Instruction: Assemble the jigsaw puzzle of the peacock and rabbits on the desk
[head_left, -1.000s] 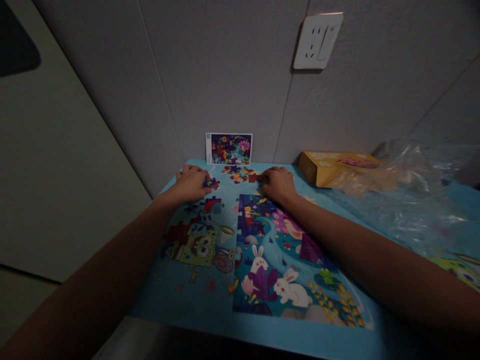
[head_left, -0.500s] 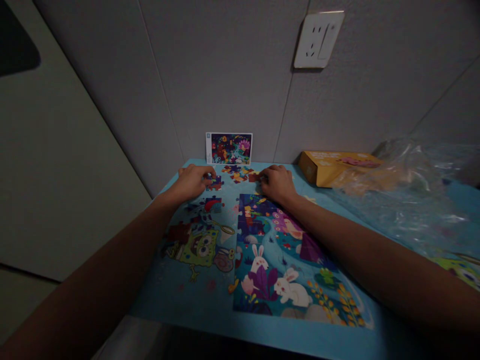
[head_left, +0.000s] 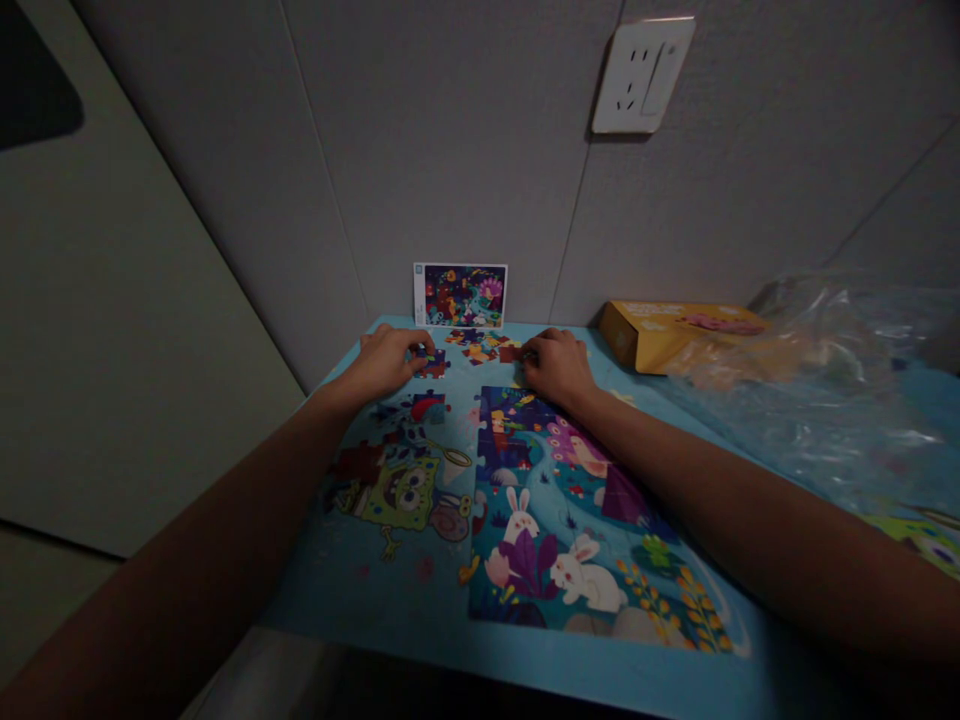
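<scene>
At the far left of the table my left hand [head_left: 388,360] has thumb and finger closed at the edge of a dark blue and brown puzzle piece [head_left: 433,366]. My right hand [head_left: 559,362] has its bent fingers on a reddish-brown puzzle piece [head_left: 509,354]. Between the hands lies a cluster of loose puzzle pieces [head_left: 480,350], orange and dark blue. Nearer me is the joined part of the jigsaw puzzle [head_left: 559,520], with white rabbits and a stream; my right forearm covers its upper right. More loose pieces [head_left: 429,406] lie left of it.
A picture card [head_left: 463,296] leans upright against the wall behind the pieces. To the right stand a yellow box [head_left: 660,335] and a crumpled clear plastic bag [head_left: 817,390]. The blue table cover [head_left: 390,600] has printed cartoon figures. A wall socket [head_left: 643,75] is above.
Both hands stay in nearly the same places on their pieces. The whole view has shifted very slightly.
</scene>
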